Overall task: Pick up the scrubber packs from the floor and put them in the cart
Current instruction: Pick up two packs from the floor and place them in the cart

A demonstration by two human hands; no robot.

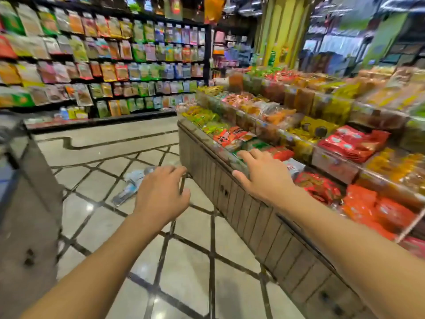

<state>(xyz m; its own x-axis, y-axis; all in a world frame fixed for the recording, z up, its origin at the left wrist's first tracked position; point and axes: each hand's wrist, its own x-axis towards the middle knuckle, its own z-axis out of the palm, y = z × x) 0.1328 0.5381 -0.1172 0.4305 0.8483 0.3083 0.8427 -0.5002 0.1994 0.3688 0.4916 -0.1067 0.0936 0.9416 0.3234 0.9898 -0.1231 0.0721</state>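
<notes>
Pale blue-and-white scrubber packs point(135, 178) lie in a small heap on the tiled floor, just beyond my left hand, which partly hides them. One clear pack point(123, 196) lies a little nearer, to the heap's lower left. My left hand point(162, 192) is stretched forward above the floor, fingers loosely spread and holding nothing. My right hand point(259, 173) is held out over the front edge of the snack display, fingers straight, empty. No cart is plainly visible.
A low wood-panelled snack display point(241, 203) full of coloured packets runs along the right. A tall shelf wall of hanging packets point(103, 63) stands across the aisle. A grey counter or stand point(27, 203) is at the left. Tiled floor point(184, 272) lies between them.
</notes>
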